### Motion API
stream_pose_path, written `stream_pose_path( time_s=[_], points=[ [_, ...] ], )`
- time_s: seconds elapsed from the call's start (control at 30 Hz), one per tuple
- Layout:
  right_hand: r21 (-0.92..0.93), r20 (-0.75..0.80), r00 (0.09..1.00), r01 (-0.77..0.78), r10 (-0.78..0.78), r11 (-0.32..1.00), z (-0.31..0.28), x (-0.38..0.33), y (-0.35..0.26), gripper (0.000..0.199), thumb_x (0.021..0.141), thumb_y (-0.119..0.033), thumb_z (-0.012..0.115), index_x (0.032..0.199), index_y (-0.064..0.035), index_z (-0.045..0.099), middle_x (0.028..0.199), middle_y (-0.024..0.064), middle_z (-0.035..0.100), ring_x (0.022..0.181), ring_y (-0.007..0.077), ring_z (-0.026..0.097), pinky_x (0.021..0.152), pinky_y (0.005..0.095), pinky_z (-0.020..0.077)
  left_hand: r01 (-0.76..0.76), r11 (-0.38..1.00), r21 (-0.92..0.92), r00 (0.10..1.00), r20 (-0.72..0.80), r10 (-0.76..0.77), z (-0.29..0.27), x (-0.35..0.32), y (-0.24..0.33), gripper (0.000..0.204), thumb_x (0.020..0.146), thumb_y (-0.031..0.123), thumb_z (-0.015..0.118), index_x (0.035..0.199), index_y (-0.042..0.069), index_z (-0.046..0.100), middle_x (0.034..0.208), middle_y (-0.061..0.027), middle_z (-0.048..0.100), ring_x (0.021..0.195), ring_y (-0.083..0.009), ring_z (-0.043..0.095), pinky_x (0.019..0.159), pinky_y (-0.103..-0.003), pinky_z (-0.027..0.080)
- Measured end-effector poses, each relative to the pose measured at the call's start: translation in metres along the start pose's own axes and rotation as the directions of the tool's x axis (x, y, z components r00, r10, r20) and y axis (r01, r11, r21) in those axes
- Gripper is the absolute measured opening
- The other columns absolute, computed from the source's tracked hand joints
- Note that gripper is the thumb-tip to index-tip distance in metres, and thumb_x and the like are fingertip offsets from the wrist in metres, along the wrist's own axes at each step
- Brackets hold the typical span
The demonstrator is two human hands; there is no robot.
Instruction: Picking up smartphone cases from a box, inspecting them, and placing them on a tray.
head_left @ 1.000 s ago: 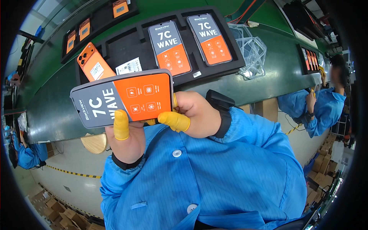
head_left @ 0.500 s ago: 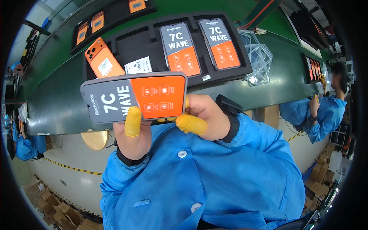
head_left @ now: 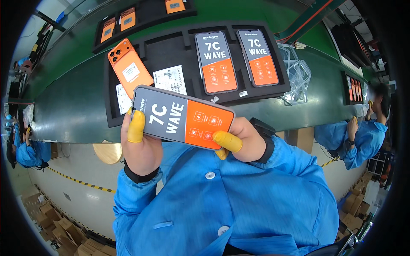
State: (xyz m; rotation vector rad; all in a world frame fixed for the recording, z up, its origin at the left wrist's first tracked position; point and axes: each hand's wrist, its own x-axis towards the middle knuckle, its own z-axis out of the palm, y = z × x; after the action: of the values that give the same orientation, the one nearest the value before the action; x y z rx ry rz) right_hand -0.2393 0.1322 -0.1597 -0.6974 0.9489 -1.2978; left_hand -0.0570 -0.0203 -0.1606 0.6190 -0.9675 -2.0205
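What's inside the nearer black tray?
In the tray: two grey-and-orange phones at right; white labels and a tilted orange phone, camera side up, at left. The held phone covers part of its near edge; anything behind it can't be seen.

Grey-and-orange phone (head_left: 185,117), black tray (head_left: 166,53)

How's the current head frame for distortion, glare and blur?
Head view: strong fisheye, the green table curving toward a black rim; head view: pale sheen on the tabletop at right, soft reflection on the floor; head view: held phone's big lettering crisp, small captions too soft to read.
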Motion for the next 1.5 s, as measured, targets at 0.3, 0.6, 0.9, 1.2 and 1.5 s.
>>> stream_pose_path(
  time_s=[0.3, 0.6, 0.9, 1.2, 1.5],
  points=[
    [-0.06, -0.059, 0.995, -0.08, 0.076, 0.995, -0.01, 0.005, -0.002, 0.02, 0.098, -0.021, 0.058, 0.106, -0.0028, 0.058, 0.078, 0.0038, 0.062, 0.063, 0.0067, 0.058, 0.056, 0.0215, 0.0465, 0.016, 0.993, 0.119, 0.999, 0.049, -0.022, -0.007, 0.002, 0.019, 0.034, 0.1, 0.022, 0.049, 0.125, -0.002, 0.048, 0.112, -0.0119, 0.064, 0.101, -0.02, 0.065, 0.09, -0.033, 0.052],
    [-0.235, 0.137, 0.962, -0.201, 0.237, 0.951, -0.012, 0.018, -0.018, 0.016, 0.094, -0.015, 0.062, 0.1, -0.0002, 0.058, 0.073, 0.0016, 0.06, 0.061, 0.0059, 0.056, 0.055, 0.0231, 0.0462, 0.188, 0.969, 0.16, 0.967, 0.14, -0.211, -0.025, 0.017, 0.032, 0.031, 0.097, 0.017, 0.054, 0.119, -0.005, 0.054, 0.108, -0.0104, 0.066, 0.097, -0.0171, 0.066, 0.087, -0.031, 0.052],
    [-0.015, 0.087, 0.98, -0.181, 0.181, 0.983, 0.005, 0.037, -0.032, 0.016, 0.097, -0.017, 0.055, 0.1, -0.0007, 0.057, 0.068, 0.0059, 0.061, 0.055, 0.0112, 0.059, 0.05, 0.0248, 0.0449, 0.217, 0.976, 0.033, 0.965, 0.141, -0.22, -0.018, 0.04, 0.046, 0.043, 0.1, 0.026, 0.046, 0.132, -0.003, 0.044, 0.121, -0.0179, 0.06, 0.106, -0.0261, 0.063, 0.089, -0.036, 0.051],
    [0.134, -0.279, 0.931, -0.203, 0.234, 0.97, 0.026, 0.082, -0.039, 0.021, 0.101, -0.025, 0.05, 0.096, -0.0049, 0.053, 0.078, 0.0077, 0.062, 0.064, 0.0167, 0.062, 0.056, 0.0293, 0.05, -0.007, 0.903, 0.431, 0.999, 0.038, -0.01, -0.04, 0.03, 0.055, 0.037, 0.1, 0.022, 0.048, 0.127, -0.003, 0.049, 0.116, -0.0187, 0.062, 0.104, -0.0264, 0.063, 0.088, -0.036, 0.051],
    [0.045, -0.257, 0.955, -0.139, 0.146, 0.989, 0.031, 0.08, -0.041, 0.066, 0.099, -0.015, 0.05, 0.149, -0.0001, 0.009, 0.107, 0.0167, 0.063, 0.076, 0.0208, 0.065, 0.069, 0.0327, 0.0555, -0.125, 0.757, 0.641, 0.992, 0.081, 0.096, -0.048, 0.029, 0.062, 0.03, 0.1, 0.014, 0.049, 0.125, -0.003, 0.051, 0.113, -0.0152, 0.064, 0.102, -0.0217, 0.064, 0.089, -0.033, 0.051]
  ],
)
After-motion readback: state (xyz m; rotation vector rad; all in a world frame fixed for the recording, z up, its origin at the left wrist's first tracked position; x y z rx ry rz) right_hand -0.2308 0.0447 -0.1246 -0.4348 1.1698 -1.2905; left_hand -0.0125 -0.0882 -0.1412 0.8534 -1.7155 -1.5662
